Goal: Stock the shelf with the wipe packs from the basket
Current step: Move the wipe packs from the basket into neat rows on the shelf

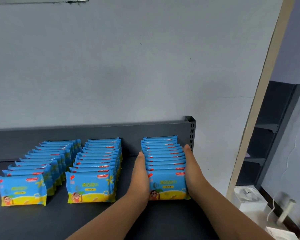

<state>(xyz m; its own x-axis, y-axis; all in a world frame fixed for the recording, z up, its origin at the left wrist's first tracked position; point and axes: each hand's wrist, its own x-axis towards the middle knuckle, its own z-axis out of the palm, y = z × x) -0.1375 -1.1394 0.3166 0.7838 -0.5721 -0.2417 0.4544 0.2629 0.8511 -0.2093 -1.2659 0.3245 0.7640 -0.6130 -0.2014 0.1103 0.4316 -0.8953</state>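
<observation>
Both forearms (111,213) stretch over the shelf (163,220), left hand (141,175) and right hand (189,168) flat, fingers straight, pressing either side of the rightmost row of wipe packs (164,161), probably squaring it up like the two neighbouring rows (95,170).

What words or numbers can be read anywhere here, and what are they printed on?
"10", then two blurred characters: yellow label on the middle row's front pack and the right row's front pack.
Large yellow characters above that label: too blurred to read.
Red labels at the packs' top corners: too small to read.
The left row's front pack: all print blurred.
The shelf and the wall: no text.
</observation>
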